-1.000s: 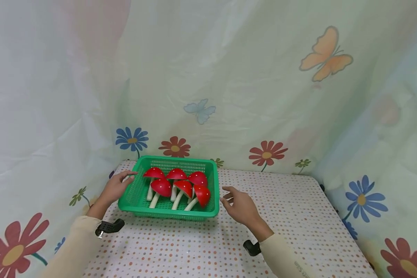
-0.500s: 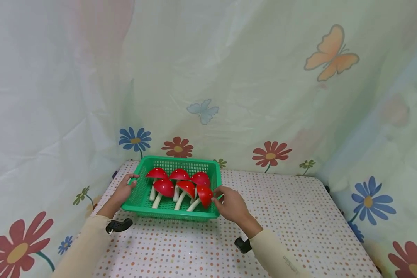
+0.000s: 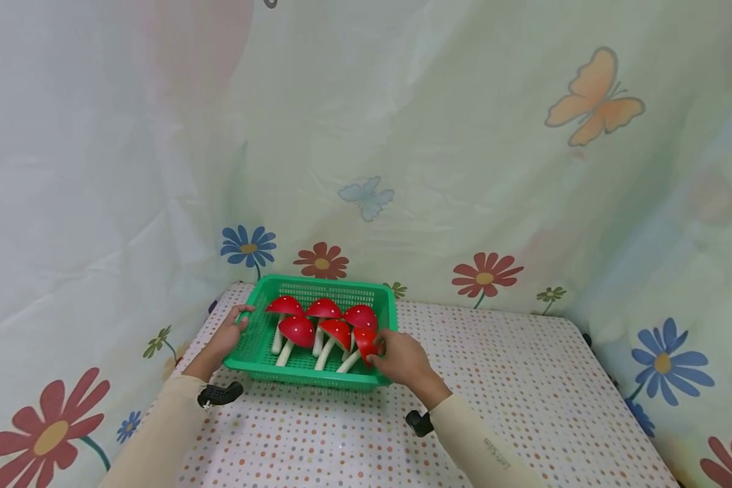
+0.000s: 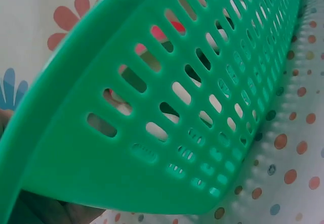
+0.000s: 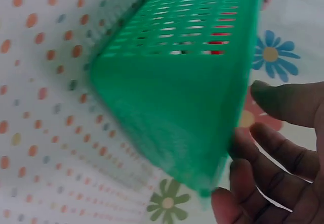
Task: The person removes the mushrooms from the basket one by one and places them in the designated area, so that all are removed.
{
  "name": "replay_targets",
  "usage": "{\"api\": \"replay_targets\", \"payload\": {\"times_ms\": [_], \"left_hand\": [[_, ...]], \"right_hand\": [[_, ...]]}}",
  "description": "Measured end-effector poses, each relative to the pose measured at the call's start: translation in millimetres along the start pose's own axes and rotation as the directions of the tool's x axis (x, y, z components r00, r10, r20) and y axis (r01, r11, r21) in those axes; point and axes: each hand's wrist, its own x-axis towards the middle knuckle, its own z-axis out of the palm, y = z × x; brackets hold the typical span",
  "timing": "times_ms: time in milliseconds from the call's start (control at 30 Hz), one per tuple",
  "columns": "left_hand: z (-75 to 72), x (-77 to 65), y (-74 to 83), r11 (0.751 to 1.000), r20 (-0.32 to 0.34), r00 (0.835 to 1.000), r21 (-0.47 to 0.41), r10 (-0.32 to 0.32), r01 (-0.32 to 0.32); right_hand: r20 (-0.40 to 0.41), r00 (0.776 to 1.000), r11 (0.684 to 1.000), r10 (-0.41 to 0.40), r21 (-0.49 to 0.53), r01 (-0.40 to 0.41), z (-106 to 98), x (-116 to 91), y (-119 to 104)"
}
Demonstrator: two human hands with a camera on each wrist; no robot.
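A green plastic basket (image 3: 317, 375) with slotted walls stands on a dotted tabletop, holding several red-capped toy mushrooms with white stems. My left hand (image 3: 224, 339) grips its left rim; in the left wrist view the fingers (image 4: 55, 210) show below the rim, and the rest is mostly hidden behind it. At the right rim, my right hand (image 3: 402, 357) reaches over toward the rightmost mushroom (image 3: 367, 341), whose cap its thumb and fingers overlap. The right wrist view shows the right fingers (image 5: 278, 176) bent and spread at the rim, with a gap between thumb and fingers.
The dotted tabletop (image 3: 488, 400) extends right and toward me. Behind it hangs a curtain (image 3: 427, 203) printed with flowers and butterflies, which also closes off both sides. A black wrist camera sits on each wrist.
My left hand has come in from beside the basket onto its left rim. The right hand has moved left over the right rim to the rightmost mushroom. The head view has turned slightly left.
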Motion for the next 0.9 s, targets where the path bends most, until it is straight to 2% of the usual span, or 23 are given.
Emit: {"api": "replay_targets", "payload": {"times_ms": [133,233,367,633,800,900], "left_hand": [[0.6,-0.3,0.0,1.0,-0.002,1.0,0.009,0.017,-0.017],[0.3,-1.2,0.2,1.0,-0.013,1.0,0.013,0.027,-0.027],[0.3,-2.4,-0.1,1.0,-0.013,1.0,0.017,0.027,-0.027],[2.4,-1.4,0.1,0.999,-0.022,0.999,0.019,0.028,-0.027],[3.7,0.4,1.7,0.999,-0.034,0.999,0.024,0.031,-0.03],[3.6,0.8,2.0,0.999,-0.038,0.999,0.02,0.03,-0.029]], "right_hand": [[-0.006,1.0,1.0,-0.011,-0.009,0.011,-7.2,4.7,-6.2],[0.033,0.999,0.999,0.041,-0.027,-0.04,-8.8,9.0,-11.4],[0.09,0.99,0.987,0.11,-0.131,-0.098,1.3,17.1,-14.2],[0.134,0.981,0.918,0.14,-0.388,-0.078,13.3,28.3,-24.2],[0.128,0.983,0.897,0.129,-0.437,-0.061,14.9,29.4,-23.1],[0.111,0.988,0.904,0.108,-0.424,-0.051,16.8,29.0,-19.5]]}}
